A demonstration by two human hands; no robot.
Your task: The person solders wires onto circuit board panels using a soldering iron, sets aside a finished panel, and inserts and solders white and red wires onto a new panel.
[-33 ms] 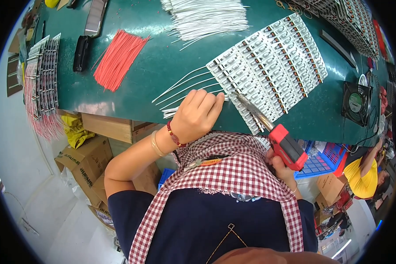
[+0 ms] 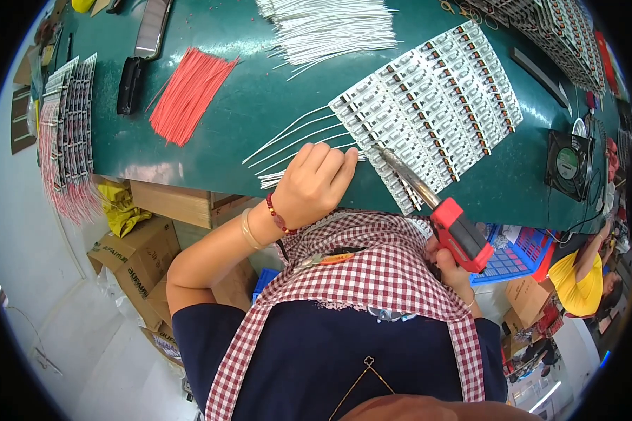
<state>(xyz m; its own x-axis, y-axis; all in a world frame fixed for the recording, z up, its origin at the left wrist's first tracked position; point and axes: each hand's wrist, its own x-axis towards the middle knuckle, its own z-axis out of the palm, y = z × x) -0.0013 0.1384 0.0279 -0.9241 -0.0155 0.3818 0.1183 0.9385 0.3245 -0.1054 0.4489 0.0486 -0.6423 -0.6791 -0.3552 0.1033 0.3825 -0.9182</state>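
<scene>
My left hand (image 2: 314, 179) is closed around a bundle of thin white wires (image 2: 272, 180) at the near edge of the circuit board panel. The wires stick out on both sides of the fist. My right hand (image 2: 453, 270) grips a red and black soldering gun (image 2: 462, 235), partly behind the tool's body. Its metal barrel slants up-left, the tip over the panel's left part. The white circuit board panel (image 2: 435, 98) lies tilted on the table, with rows of small components. A few white wires (image 2: 298, 144) extend from its left edge; whether the tip touches a joint I cannot tell.
On the green table (image 2: 239, 91) lie a pile of red wires (image 2: 192, 96), a pile of white wires (image 2: 333, 31) and a phone (image 2: 153, 28). A small black fan (image 2: 569, 165) stands right. Stacked boards (image 2: 551, 38) are far right. Below are cartons (image 2: 137, 259) and a blue basket (image 2: 509, 259).
The soldering gun has shifted very slightly to the right. My left hand and the panel stay where they were.
</scene>
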